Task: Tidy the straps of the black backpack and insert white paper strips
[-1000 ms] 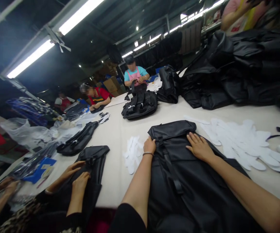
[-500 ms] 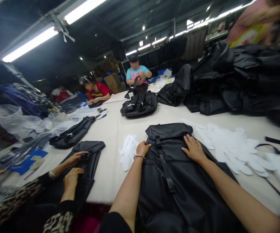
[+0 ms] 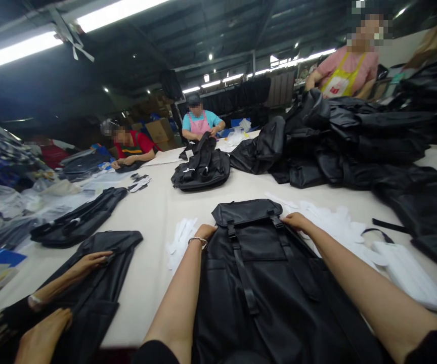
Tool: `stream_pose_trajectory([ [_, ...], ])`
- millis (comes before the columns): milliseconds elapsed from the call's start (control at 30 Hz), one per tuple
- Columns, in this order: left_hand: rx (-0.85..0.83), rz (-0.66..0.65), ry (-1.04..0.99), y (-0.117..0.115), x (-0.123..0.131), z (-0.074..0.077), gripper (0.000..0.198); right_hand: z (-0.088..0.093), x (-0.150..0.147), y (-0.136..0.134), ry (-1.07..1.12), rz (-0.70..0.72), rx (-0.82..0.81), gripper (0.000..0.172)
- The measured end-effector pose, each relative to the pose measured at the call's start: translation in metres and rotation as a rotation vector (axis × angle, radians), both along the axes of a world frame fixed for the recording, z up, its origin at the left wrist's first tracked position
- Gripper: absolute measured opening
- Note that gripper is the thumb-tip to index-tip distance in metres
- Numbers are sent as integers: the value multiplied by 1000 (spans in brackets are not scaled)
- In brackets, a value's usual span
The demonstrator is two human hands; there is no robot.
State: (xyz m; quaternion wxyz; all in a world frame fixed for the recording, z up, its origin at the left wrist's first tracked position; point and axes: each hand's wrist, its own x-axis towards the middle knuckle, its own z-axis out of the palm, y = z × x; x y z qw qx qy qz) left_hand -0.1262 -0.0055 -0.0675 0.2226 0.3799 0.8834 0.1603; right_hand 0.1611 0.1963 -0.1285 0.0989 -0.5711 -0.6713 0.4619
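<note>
A black backpack (image 3: 258, 283) lies front side up before me, its top flap (image 3: 249, 211) folded over. Two buckle straps run down its front, with a left buckle (image 3: 232, 230) and a right buckle (image 3: 277, 221), both fastened. My left hand (image 3: 205, 232), a bracelet at its wrist, grips the bag's upper left edge just below the flap. At the upper right edge, beside the right buckle, my right hand (image 3: 296, 221) pinches the bag's side; its fingertips are partly hidden.
White paper-like strips (image 3: 180, 242) lie left of the bag, and a larger white pile (image 3: 332, 230) lies right. A co-worker's hands (image 3: 89, 265) rest on another black bag (image 3: 100, 288) at left. Black bags (image 3: 340, 141) are heaped at back right. Other people work around the table (image 3: 154, 202).
My right hand has gone from lying flat on the bag's front to holding its upper right edge, uncovering the right strap and buckle. My left hand keeps its place. The view has swung right.
</note>
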Motion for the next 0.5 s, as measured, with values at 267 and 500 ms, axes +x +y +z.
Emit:
stream_pose_trajectory([
  [267,26,49,-205,1,-3,-10,23,2,-11,0,31,-11,-109,20],
  [500,177,144,-392,3,-7,-31,17,0,-22,0,133,-178,-71,5],
])
